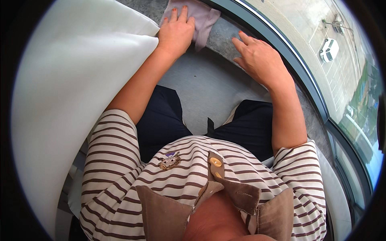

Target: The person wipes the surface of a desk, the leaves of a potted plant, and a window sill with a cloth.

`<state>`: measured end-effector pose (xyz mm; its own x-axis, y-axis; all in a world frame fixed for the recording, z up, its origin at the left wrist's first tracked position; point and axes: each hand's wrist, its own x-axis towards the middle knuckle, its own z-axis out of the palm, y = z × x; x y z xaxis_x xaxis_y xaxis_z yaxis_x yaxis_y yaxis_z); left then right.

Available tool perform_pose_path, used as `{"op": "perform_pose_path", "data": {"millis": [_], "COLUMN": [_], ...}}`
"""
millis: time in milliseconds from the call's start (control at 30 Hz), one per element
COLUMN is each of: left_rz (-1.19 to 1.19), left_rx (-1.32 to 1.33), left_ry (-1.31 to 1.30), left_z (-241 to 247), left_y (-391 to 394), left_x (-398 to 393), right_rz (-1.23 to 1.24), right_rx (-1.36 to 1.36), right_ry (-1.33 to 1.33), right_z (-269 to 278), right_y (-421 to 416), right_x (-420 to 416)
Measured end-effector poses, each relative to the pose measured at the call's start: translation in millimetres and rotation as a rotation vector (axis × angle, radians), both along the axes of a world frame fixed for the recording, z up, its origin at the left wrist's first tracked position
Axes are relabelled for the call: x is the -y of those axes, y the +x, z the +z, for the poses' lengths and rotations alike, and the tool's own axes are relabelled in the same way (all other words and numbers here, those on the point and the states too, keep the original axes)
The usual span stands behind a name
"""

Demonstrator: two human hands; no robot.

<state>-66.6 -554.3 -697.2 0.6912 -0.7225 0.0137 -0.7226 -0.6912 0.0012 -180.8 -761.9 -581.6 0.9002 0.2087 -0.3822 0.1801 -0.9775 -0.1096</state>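
Observation:
My left hand point(177, 32) lies palm down on a pale mauve cloth point(202, 22), its fingers spread. The cloth rests on a grey stone window sill point(224, 37), with a folded end hanging over the inner edge. To the right, my right hand point(261, 58) is over the same sill beside the window frame point(282, 45). Its fingers are apart and grip nothing. From this angle I cannot tell whether the right fingertips touch the stone.
A large white curtain point(81, 66) hangs along the left, against my left forearm. Grey floor point(202, 81) lies below, between my legs. Outside the glass, a white vehicle point(329, 49) stands in a parking area far below.

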Motion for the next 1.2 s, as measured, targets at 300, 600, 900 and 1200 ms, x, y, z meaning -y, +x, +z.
{"op": "perform_pose_path", "data": {"millis": [300,600,900,1200], "left_rz": [-0.032,-0.154,-0.326,-0.327], "left_rx": [0.027,-0.07,-0.241,-0.382], "left_ry": [-0.006,-0.119,-0.344,-0.191], "left_z": [8,18,29,50], "left_y": [-6,-36,-33,-33], "left_x": [-1,8,-1,-20], "right_rz": [0.018,-0.023,-0.094,-0.003], "right_rx": [0.19,0.236,0.058,0.046], "right_ry": [0.176,0.244,0.253,0.082], "right_z": [-16,-42,-46,-54], "right_y": [20,30,37,48], "right_x": [-28,-39,-42,-55]}}
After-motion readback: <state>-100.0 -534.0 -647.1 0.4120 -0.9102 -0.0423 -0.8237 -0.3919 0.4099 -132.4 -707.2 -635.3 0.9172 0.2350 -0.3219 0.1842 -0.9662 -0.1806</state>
